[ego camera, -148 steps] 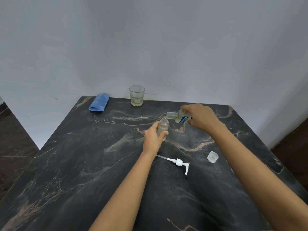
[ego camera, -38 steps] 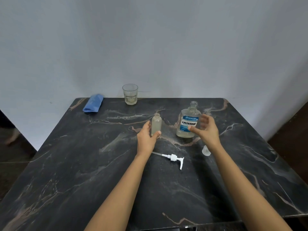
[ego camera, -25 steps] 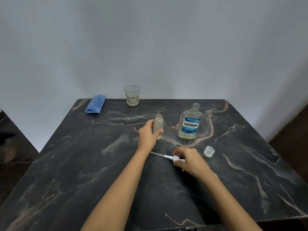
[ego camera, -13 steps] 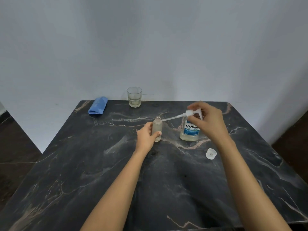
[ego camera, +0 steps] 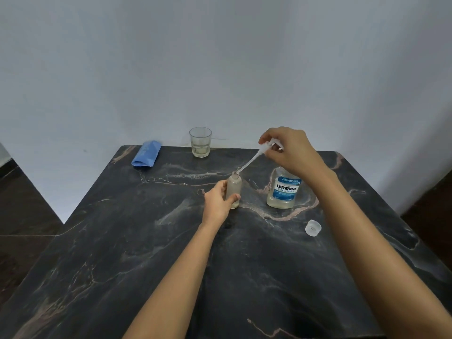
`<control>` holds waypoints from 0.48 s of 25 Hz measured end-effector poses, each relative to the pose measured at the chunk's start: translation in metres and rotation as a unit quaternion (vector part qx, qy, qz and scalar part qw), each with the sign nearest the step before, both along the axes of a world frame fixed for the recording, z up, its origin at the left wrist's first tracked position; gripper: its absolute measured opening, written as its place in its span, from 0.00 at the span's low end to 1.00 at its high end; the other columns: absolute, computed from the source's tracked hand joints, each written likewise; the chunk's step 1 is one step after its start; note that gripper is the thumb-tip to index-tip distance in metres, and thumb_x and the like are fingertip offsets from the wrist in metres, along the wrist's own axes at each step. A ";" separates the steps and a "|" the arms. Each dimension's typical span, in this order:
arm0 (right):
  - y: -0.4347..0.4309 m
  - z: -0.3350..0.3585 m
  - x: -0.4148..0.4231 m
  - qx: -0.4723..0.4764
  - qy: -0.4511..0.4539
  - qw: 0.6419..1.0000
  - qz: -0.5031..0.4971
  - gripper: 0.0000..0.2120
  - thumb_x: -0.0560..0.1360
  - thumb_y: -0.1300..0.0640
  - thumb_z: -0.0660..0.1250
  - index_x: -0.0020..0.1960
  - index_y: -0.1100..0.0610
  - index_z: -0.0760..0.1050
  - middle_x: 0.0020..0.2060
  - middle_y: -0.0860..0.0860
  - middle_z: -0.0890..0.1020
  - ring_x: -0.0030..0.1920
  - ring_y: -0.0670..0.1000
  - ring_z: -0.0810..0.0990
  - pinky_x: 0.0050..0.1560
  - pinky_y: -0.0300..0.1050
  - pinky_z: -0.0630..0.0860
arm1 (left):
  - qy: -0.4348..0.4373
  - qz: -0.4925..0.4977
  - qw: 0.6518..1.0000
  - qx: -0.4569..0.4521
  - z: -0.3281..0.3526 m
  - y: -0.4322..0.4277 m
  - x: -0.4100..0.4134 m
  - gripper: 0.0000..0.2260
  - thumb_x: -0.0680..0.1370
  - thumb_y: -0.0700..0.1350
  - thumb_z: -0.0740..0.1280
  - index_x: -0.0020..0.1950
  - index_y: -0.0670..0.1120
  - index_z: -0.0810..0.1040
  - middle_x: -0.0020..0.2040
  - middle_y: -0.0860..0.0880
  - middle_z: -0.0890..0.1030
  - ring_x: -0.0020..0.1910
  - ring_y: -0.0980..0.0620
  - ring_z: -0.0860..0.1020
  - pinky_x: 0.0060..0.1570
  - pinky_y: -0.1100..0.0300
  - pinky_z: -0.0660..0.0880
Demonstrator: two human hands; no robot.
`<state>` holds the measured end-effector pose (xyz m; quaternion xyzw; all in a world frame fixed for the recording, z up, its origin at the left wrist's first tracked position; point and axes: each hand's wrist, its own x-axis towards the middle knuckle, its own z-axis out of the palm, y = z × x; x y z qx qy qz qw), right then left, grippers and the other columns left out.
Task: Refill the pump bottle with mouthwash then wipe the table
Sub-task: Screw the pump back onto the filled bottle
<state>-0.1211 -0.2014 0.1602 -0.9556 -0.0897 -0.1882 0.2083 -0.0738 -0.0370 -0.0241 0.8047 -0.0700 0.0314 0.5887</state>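
A small frosted pump bottle (ego camera: 234, 189) stands upright and uncapped near the middle of the dark marble table (ego camera: 122, 241), holding pale liquid through most of its body. The left hand (ego camera: 217, 203) wraps around its lower half, thumb in front and fingers behind. To its right, well apart, the clear Listerine mouthwash bottle with a blue label (ego camera: 283, 189) stands open, with a shallow layer of yellowish liquid at the bottom. Its translucent round cap (ego camera: 313, 227) lies on the table nearer the person. At the far edge, a clear drinking glass (ego camera: 200, 142) holds a little pale liquid, and a folded blue cloth (ego camera: 146, 154) lies to its left.

The right hand (ego camera: 291, 150) pinches the white pump head with its long dip tube (ego camera: 259, 154), raised above the table; the tube slants down to the left with its tip at the mouth of the pump bottle.

Half a second ago the tube lay almost level, its tip only reaching the neck; now the right hand is higher and the tube steeper. A second ago the pump lay on the table.
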 end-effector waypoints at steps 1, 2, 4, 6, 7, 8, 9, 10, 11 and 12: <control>0.002 0.003 0.003 -0.011 0.005 1.000 0.006 0.10 0.74 0.63 0.66 0.54 0.54 0.79 0.50 0.53 0.80 0.47 0.52 0.77 0.51 0.44 0.74 | 0.000 0.000 1.000 0.000 0.000 0.000 0.000 0.20 0.73 0.41 0.75 0.63 0.44 0.76 0.55 0.49 0.81 0.49 0.59 0.78 0.40 0.80 0.69; 0.004 0.006 0.006 -0.027 0.013 0.999 0.014 0.10 0.74 0.63 0.66 0.53 0.55 0.79 0.51 0.54 0.80 0.47 0.52 0.77 0.52 0.44 0.74 | 0.000 -0.001 1.000 -0.001 -0.001 0.000 0.000 0.20 0.73 0.41 0.74 0.63 0.44 0.76 0.55 0.50 0.81 0.50 0.58 0.78 0.40 0.80 0.69; 0.010 0.008 0.013 -0.058 0.033 0.997 0.030 0.10 0.74 0.64 0.65 0.53 0.56 0.79 0.51 0.54 0.80 0.47 0.53 0.78 0.52 0.44 0.74 | 0.002 -0.001 1.000 -0.001 -0.001 0.000 -0.001 0.20 0.73 0.42 0.74 0.64 0.44 0.76 0.56 0.50 0.81 0.52 0.58 0.78 0.42 0.79 0.70; 0.018 0.009 0.023 -0.090 0.051 0.994 0.042 0.12 0.74 0.66 0.63 0.54 0.57 0.79 0.52 0.54 0.81 0.49 0.53 0.77 0.52 0.44 0.73 | 0.004 -0.001 1.000 0.004 -0.001 0.000 0.000 0.21 0.73 0.43 0.74 0.65 0.45 0.75 0.58 0.48 0.81 0.53 0.57 0.78 0.46 0.75 0.70; 0.022 0.010 0.028 -0.104 0.061 0.992 0.048 0.12 0.74 0.66 0.63 0.54 0.57 0.79 0.51 0.54 0.81 0.51 0.53 0.76 0.51 0.45 0.73 | 0.005 -0.001 1.000 0.006 -0.001 0.000 0.000 0.21 0.73 0.43 0.74 0.65 0.45 0.75 0.59 0.48 0.81 0.54 0.57 0.78 0.48 0.73 0.70; 0.026 0.009 0.033 -0.116 0.072 0.989 0.056 0.12 0.73 0.66 0.63 0.53 0.57 0.80 0.51 0.55 0.82 0.51 0.53 0.76 0.49 0.45 0.73 | 0.005 -0.002 1.000 0.006 -0.001 0.000 0.001 0.21 0.73 0.43 0.74 0.65 0.45 0.75 0.59 0.48 0.81 0.54 0.57 0.78 0.50 0.71 0.70; 0.030 0.007 0.037 -0.125 0.084 0.986 0.065 0.12 0.73 0.67 0.63 0.53 0.58 0.80 0.50 0.55 0.82 0.51 0.53 0.77 0.46 0.44 0.72 | 0.005 -0.003 1.000 0.005 -0.001 0.000 0.001 0.21 0.73 0.43 0.74 0.65 0.45 0.75 0.59 0.48 0.81 0.54 0.57 0.78 0.51 0.70 0.71; 0.033 0.005 0.041 -0.133 0.094 0.984 0.075 0.12 0.72 0.67 0.63 0.53 0.58 0.80 0.49 0.55 0.82 0.50 0.52 0.77 0.44 0.42 0.70 | 0.006 -0.004 1.000 0.002 -0.001 0.000 0.001 0.21 0.73 0.43 0.74 0.65 0.45 0.75 0.59 0.48 0.81 0.55 0.57 0.78 0.51 0.69 0.71; 0.035 0.001 0.045 -0.140 0.104 0.981 0.084 0.12 0.72 0.68 0.63 0.52 0.59 0.80 0.49 0.55 0.83 0.49 0.52 0.77 0.42 0.40 0.69 | 0.007 -0.004 1.000 0.001 -0.002 0.000 0.001 0.21 0.73 0.43 0.74 0.65 0.45 0.75 0.59 0.48 0.81 0.55 0.56 0.78 0.51 0.69 0.71; 0.037 -0.003 0.047 -0.146 0.112 0.979 0.090 0.13 0.71 0.68 0.63 0.52 0.59 0.80 0.49 0.56 0.83 0.49 0.52 0.77 0.41 0.39 0.68 | 0.007 -0.004 1.000 0.000 -0.002 0.000 0.001 0.22 0.73 0.43 0.75 0.65 0.45 0.75 0.59 0.48 0.81 0.55 0.57 0.78 0.51 0.70 0.71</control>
